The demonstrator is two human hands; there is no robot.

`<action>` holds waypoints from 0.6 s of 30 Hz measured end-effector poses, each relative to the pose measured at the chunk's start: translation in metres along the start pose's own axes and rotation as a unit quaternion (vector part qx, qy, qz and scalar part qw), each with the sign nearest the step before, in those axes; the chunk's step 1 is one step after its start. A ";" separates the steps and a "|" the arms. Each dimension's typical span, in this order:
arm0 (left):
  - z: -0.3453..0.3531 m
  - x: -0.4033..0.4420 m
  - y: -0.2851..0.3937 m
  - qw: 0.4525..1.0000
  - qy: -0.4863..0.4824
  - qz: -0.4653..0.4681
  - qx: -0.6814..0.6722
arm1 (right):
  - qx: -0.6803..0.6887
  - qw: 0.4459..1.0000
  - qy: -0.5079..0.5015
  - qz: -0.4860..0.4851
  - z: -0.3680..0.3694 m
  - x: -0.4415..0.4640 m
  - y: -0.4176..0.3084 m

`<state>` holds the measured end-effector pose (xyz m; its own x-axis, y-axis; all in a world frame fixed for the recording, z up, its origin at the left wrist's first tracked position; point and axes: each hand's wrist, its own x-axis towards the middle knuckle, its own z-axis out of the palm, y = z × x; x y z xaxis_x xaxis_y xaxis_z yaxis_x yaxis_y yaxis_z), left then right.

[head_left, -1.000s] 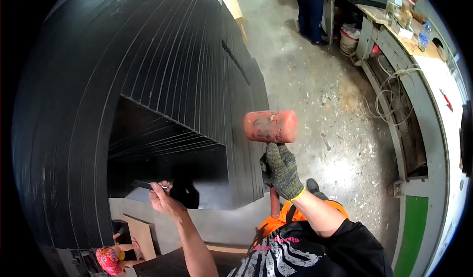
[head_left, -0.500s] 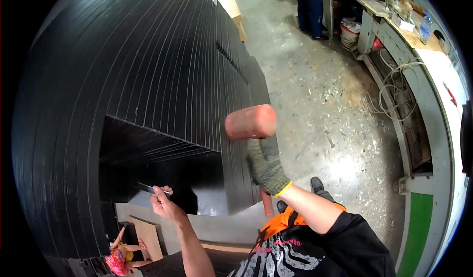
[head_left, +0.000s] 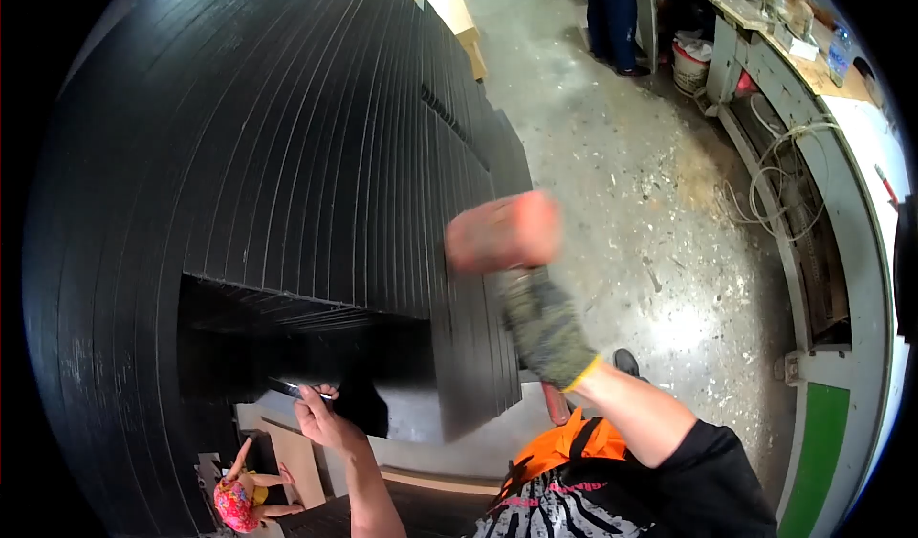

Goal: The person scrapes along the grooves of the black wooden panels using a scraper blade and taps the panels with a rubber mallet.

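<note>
My right hand (head_left: 552, 329), in a grey-green knit glove with a yellow cuff, grips the handle of a mallet with a red head (head_left: 504, 232). The mallet head is blurred and sits beside the right edge of the large stack of black panels (head_left: 316, 184). My bare left hand (head_left: 325, 416) pinches a small, thin metal-and-dark tool (head_left: 285, 386) over the glossy black surface at the stack's lower opening. The tool's exact kind is too small to tell.
At the lower left a person in a bright patterned cap (head_left: 234, 503) is near a brown board (head_left: 295, 457). Another person's dark-trousered legs (head_left: 612, 21) stand at the top. Along the right runs a workbench (head_left: 830, 79) with a bottle and hanging cables (head_left: 765, 179).
The mallet has swung left and then back slightly right, still in my right hand. My left hand and its tool sit lower in view, and the view of the stack has shifted.
</note>
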<state>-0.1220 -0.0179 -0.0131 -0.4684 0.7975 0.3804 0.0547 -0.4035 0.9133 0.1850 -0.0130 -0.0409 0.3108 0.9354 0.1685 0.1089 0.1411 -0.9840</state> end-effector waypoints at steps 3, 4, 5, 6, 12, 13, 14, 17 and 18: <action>-0.002 0.000 -0.002 0.999 0.030 0.012 0.037 | 0.189 0.961 0.138 0.150 -0.038 0.005 -0.020; -0.005 0.000 -0.003 0.999 0.034 0.011 0.039 | 0.245 0.927 0.240 0.148 -0.037 0.010 -0.030; -0.005 0.000 -0.003 0.998 0.038 0.011 0.039 | 0.113 0.958 0.241 0.103 -0.029 0.004 -0.014; -0.004 0.001 -0.003 0.998 0.041 0.013 0.037 | -0.014 0.981 0.186 0.052 -0.005 -0.007 0.002; -0.006 0.001 -0.002 0.999 0.022 0.000 0.048 | -0.026 0.994 -0.052 0.092 0.024 -0.017 0.016; -0.006 0.001 -0.002 0.999 0.035 -0.008 0.038 | 0.003 0.994 -0.033 0.099 0.009 -0.014 0.011; -0.006 0.001 -0.002 0.998 0.037 0.000 0.043 | 0.049 0.991 0.014 0.122 -0.005 -0.010 0.007; -0.003 0.000 -0.001 0.996 0.060 0.008 0.059 | 0.276 0.908 0.212 0.234 -0.032 0.005 -0.021; -0.003 0.000 -0.003 0.996 0.057 0.011 0.060 | 0.323 0.871 0.275 0.247 -0.032 0.010 -0.032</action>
<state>-0.1250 -0.0185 -0.0164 -0.5631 0.7299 0.3875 0.1685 -0.3577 0.9185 0.2146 -0.0187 -0.0058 0.5935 0.6621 -0.4576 -0.6657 0.0843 -0.7414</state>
